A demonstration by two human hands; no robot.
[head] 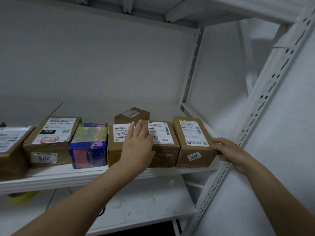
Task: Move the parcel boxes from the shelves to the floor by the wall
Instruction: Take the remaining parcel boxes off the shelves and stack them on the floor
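The right grip [228, 151] clasps the corner of the 1202 box [192, 133] at the white metal shelf's [68, 178] right end. The left grip [138, 143] lies flat, released, across two neighbouring boxes [163, 150]. Six labelled brown cardboard cuboids [51, 132] and one glossy blue box [88, 145] stand there, with the smallest box [132, 114] rearmost.

Dim, soft, edge-warped wide-angle view

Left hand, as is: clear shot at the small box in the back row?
Probably yes. The left hand lies flat on the front boxes just before the back box, and nothing stands above that row to block reaching over.
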